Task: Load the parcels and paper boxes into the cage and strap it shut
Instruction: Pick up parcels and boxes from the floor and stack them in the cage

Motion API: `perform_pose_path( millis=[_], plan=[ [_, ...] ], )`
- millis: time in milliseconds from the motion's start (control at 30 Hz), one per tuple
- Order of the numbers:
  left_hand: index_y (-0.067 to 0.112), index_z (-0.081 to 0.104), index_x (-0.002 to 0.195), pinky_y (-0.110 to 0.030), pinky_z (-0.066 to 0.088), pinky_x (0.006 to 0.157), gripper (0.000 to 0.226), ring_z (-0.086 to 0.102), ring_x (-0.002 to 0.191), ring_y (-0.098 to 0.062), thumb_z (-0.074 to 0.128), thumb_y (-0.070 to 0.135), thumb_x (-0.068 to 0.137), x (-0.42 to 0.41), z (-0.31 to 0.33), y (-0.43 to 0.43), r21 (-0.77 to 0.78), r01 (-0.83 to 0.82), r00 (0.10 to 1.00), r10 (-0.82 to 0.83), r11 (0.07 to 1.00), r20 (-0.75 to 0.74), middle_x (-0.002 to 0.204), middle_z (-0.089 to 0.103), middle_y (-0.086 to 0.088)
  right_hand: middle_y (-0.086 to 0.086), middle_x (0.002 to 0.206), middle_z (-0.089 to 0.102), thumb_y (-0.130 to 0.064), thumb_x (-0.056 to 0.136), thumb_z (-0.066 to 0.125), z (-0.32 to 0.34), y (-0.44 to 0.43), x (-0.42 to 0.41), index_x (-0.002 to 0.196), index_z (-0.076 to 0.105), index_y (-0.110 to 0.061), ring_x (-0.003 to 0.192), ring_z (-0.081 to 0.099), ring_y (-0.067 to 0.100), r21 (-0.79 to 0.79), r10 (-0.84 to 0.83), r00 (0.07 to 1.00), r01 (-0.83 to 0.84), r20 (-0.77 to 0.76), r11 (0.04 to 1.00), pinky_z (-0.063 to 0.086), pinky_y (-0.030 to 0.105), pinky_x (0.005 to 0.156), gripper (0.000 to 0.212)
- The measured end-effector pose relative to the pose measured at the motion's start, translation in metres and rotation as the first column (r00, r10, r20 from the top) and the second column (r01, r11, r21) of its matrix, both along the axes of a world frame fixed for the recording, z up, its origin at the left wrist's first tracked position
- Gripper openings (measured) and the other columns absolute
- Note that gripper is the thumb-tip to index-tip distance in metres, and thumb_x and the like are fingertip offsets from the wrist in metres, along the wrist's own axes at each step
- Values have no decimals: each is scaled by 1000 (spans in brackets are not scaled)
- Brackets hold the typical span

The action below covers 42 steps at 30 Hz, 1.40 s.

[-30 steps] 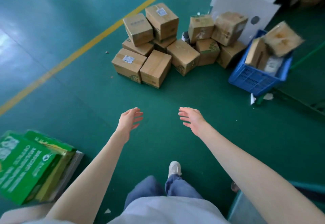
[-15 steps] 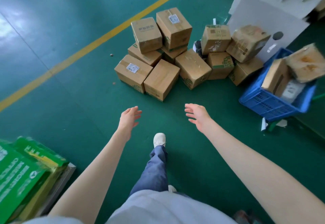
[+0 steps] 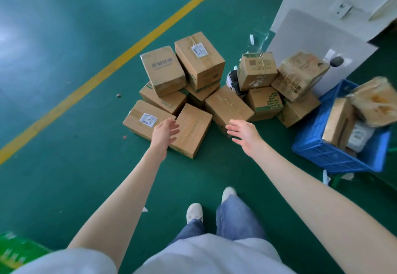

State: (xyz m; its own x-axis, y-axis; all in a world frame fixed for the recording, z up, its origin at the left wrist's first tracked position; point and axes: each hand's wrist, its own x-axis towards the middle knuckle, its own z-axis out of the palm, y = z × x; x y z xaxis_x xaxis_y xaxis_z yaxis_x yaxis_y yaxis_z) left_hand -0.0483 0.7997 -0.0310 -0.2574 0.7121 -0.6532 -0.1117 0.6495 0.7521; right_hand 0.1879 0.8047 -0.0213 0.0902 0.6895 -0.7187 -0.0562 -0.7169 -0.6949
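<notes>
Paper boxes (image 3: 199,69) — heaped mid-frame on the green floor (image 3: 64,166), none lifted yet, no cage anywhere in view.

Nearest, at the bottom edge: pale shirt, blue jeans, white shoes (image 3: 194,212) planted short of the heap, probably to leave room for bending. Low left corner: a blurred slice of green cartons (image 3: 17,250).

Further up, both bare arms stretched forward. Left hand (image 3: 164,133) over the seam between the labelled box (image 3: 144,119) and the plain box (image 3: 193,129), fingers straight and slightly spread, gripping nothing; touching the cardboard or hovering just above it, cannot tell. Right hand (image 3: 245,134) just right of the plain box, palm turned inward, fingers loose and spread, likewise empty. Held apart like that seemingly to take the plain box by its two sides — front of the heap, nothing stacked on it, so the easy first pick.

Behind it, boxes piled two high, some tilted and leaning on each other; best left until after the front row. Toward the right edge, a blue crate (image 3: 335,155) with more parcels (image 3: 339,121) standing in it, blurred. Beyond, upper right, a white panel (image 3: 318,43) behind the heap; upper left, a yellow line (image 3: 129,52) slanting across the floor.
</notes>
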Motion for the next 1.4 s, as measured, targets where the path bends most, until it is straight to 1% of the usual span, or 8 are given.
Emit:
perform_pose_path(
  millis=[233, 433, 567, 767, 933, 1167, 1333, 1400],
  plan=[
    [10, 60, 126, -35, 50, 96, 35, 61, 103, -14, 41, 30, 104, 43, -20, 135, 8, -27, 999, 27, 1000, -45, 120, 65, -4, 9, 124, 64, -26, 100, 53, -28, 152, 29, 125, 59, -11, 117, 58, 24, 3, 103, 994, -103, 29, 995, 41, 37, 103, 30],
    [8, 54, 135, -26, 47, 84, 39, 58, 106, -15, 40, 29, 105, 84, -32, 242, -25, -93, 990, 90, 995, -107, 126, 61, -5, 8, 129, 59, -25, 101, 51, -39, 285, 71, 136, 52, -9, 120, 54, 24, -53, 209, 977, -207, 46, 977, 39, 39, 107, 38],
    [11, 54, 133, -39, 44, 105, 36, 56, 111, -16, 42, 30, 105, 104, -43, 296, -67, -115, 985, 105, 991, -135, 129, 60, -6, 7, 129, 58, -26, 100, 54, -49, 356, 90, 131, 54, -10, 121, 53, 24, -66, 237, 966, -231, 101, 971, 39, 40, 106, 35],
    [14, 47, 138, -39, 43, 106, 39, 53, 119, -19, 44, 32, 104, 116, -74, 348, -135, -124, 980, 100, 983, -170, 137, 54, -6, 9, 135, 53, -25, 99, 57, -85, 427, 99, 131, 51, -11, 116, 49, 23, -95, 294, 941, -282, 166, 955, 40, 38, 100, 36],
    [13, 30, 151, -37, 34, 111, 54, 40, 139, -25, 49, 30, 102, 115, -128, 402, -191, -97, 975, 55, 977, -215, 153, 39, -8, 8, 153, 38, -24, 97, 59, -148, 488, 93, 149, 35, -14, 138, 38, 27, -126, 325, 923, -304, 207, 944, 32, 47, 114, 58],
    [15, 9, 158, -41, 22, 119, 75, 20, 149, -24, 55, 29, 100, 104, -238, 465, -255, -76, 987, 36, 964, -159, 164, 14, -4, 2, 163, 18, -27, 96, 61, -260, 555, 73, 157, 17, -21, 147, 24, 24, -155, 383, 900, -357, 207, 921, 22, 47, 115, 75],
    [13, 34, 147, -27, 40, 101, 55, 49, 123, -14, 57, 22, 98, 95, -293, 496, -244, -54, 996, 35, 968, -79, 147, 46, -4, 0, 163, 21, -27, 93, 66, -322, 584, 54, 158, 14, -24, 148, 25, 23, -182, 424, 892, -396, 158, 900, 22, 48, 117, 84],
    [15, 35, 146, -24, 38, 96, 52, 49, 114, -11, 57, 20, 98, 94, -303, 501, -244, -80, 996, 70, 966, -50, 140, 51, 0, -2, 162, 25, -27, 89, 70, -336, 589, 48, 158, 14, -25, 147, 27, 22, -185, 413, 901, -387, 132, 903, 22, 49, 119, 89]
  ],
)
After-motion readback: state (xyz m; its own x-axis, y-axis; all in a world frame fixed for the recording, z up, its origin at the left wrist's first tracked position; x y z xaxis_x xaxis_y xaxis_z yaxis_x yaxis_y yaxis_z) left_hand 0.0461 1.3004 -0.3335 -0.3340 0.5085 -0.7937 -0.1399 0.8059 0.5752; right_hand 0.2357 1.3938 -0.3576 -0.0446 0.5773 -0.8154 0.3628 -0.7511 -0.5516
